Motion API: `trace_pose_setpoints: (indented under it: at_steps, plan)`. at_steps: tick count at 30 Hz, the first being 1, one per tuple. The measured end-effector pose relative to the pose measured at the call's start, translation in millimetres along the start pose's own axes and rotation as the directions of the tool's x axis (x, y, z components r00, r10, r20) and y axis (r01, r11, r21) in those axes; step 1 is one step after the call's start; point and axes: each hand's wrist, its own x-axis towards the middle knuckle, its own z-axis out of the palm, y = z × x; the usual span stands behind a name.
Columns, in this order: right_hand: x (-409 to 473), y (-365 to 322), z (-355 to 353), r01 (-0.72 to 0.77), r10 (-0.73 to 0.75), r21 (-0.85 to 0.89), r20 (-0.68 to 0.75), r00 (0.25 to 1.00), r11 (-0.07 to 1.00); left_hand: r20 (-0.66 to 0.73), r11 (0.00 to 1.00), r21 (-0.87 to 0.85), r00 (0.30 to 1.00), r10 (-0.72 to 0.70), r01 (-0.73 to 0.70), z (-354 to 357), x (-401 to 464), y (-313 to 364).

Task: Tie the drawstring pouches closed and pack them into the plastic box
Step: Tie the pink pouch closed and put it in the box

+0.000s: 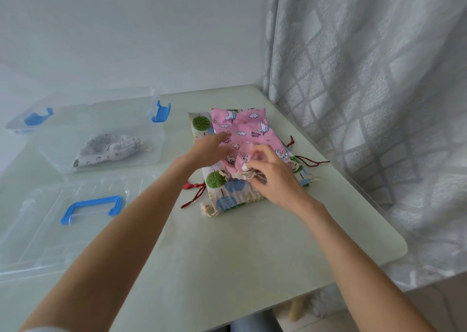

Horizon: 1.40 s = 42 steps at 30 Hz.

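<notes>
right hand (271, 177) pinches pink pouch (249, 132) cord | left hand (211, 148) flat, fingers relaxed, on pouch

Soft, even daylight filters through the curtain (366, 91); shadows are faint, edges bend wide-angle, focus slightly soft.

We see two bare forearms and two bare hands, left hand (214, 148) and right hand (271, 177). No gloves, rings, watch or bracelets that we can make out. Nails look short; one right fingertip (244, 167) shows a pale nail. At the bottom left corner we catch a sliver of light grey sleeve (38, 329) at the upper left arm. Bottom centre, a strip of blue fabric (252, 323), maybe trousers, we can't tell.
</notes>
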Motion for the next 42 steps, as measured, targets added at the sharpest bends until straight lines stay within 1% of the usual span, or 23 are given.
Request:
trace_pose_setpoints:
  at_steps: [2, 4, 6, 7, 9, 11, 13, 15, 17, 19, 20, 22, 23, 24, 27, 29, 30, 34, 37, 40, 42]
  plan:
    - [-4, 9, -8, -0.094, 0.093, 0.036, 0.020, 0.995, 0.995, 0.071, 0.992, 0.126, 0.997, -0.038, 0.029, 6, 12, 1]
    - [-8, 15, -12, -0.205, 0.206, 0.109, -0.003, 0.979, 0.973, 0.055, 0.988, 0.153, 0.998, -0.033, 0.024, 7, 14, 4]
    - [-10, 17, -11, -0.292, 0.303, 0.150, -0.062, 0.951, 0.945, 0.025, 0.995, 0.102, 0.999, -0.023, 0.020, 3, 10, 7]
    - [-9, 19, -10, -0.332, 0.345, 0.143, -0.075, 0.936, 0.932, 0.015, 0.998, 0.063, 1.000, -0.025, 0.024, 1, 6, 7]
    - [-7, 17, -10, -0.374, 0.382, 0.117, -0.062, 0.922, 0.920, -0.018, 0.999, -0.038, 0.999, -0.037, 0.036, -4, -7, 4]
    - [-2, 15, -11, -0.350, 0.358, 0.111, -0.058, 0.932, 0.930, -0.089, 0.984, -0.175, 0.994, -0.058, 0.042, -10, -26, -2]
    - [6, 3, -15, -0.307, 0.316, 0.136, -0.045, 0.948, 0.942, -0.178, 0.941, -0.337, 0.980, -0.083, 0.018, -19, -49, -11]
    - [17, -19, -18, -0.234, 0.242, 0.190, -0.020, 0.970, 0.954, -0.254, 0.877, -0.480, 0.961, -0.108, -0.029, -32, -80, -23]
    - [32, -45, -17, -0.135, 0.141, 0.190, -0.014, 0.990, 0.972, -0.297, 0.790, -0.609, 0.944, -0.143, -0.072, -48, -111, -37]
    - [56, -72, -9, -0.042, 0.046, 0.183, -0.017, 0.999, 0.982, -0.330, 0.714, -0.692, 0.927, -0.177, -0.109, -69, -136, -55]
    - [70, -85, -4, -0.010, 0.015, 0.191, -0.024, 1.000, 0.982, -0.352, 0.696, -0.707, 0.916, -0.194, -0.125, -81, -145, -66]
    - [108, -109, 8, 0.069, -0.062, 0.213, -0.040, 0.997, 0.975, -0.415, 0.711, -0.689, 0.882, -0.224, -0.143, -111, -158, -91]
    - [125, -118, 13, 0.110, -0.099, 0.223, -0.059, 0.993, 0.968, -0.454, 0.735, -0.662, 0.859, -0.238, -0.146, -125, -161, -101]
    - [150, -132, 21, 0.151, -0.134, 0.242, -0.083, 0.987, 0.959, -0.513, 0.784, -0.603, 0.824, -0.241, -0.146, -146, -163, -116]
    - [204, -146, 41, 0.190, -0.162, 0.264, -0.125, 0.979, 0.946, -0.652, 0.920, -0.389, 0.722, -0.232, -0.055, -184, -150, -146]
    - [239, -149, 61, 0.183, -0.156, 0.254, -0.124, 0.980, 0.950, -0.697, 0.957, -0.290, 0.680, -0.229, 0.025, -203, -134, -169]
    - [257, -150, 74, 0.172, -0.150, 0.229, -0.112, 0.982, 0.958, -0.697, 0.965, -0.255, 0.679, -0.232, 0.067, -212, -124, -182]
    - [292, -141, 113, 0.121, -0.122, 0.089, 0.004, 0.993, 0.989, -0.572, 0.968, -0.175, 0.781, -0.249, 0.180, -218, -91, -220]
    - [309, -139, 132, 0.103, -0.101, -0.017, 0.114, 0.988, 0.995, -0.480, 0.959, -0.138, 0.830, -0.284, 0.249, -220, -75, -244]
    - [316, -140, 146, 0.070, -0.064, -0.011, 0.284, 0.957, 0.997, -0.402, 0.932, -0.020, 0.851, -0.339, 0.362, -220, -71, -257]
    - [316, -139, 151, 0.044, -0.045, 0.013, 0.340, 0.939, 0.999, -0.411, 0.907, 0.076, 0.842, -0.349, 0.413, -219, -74, -257]
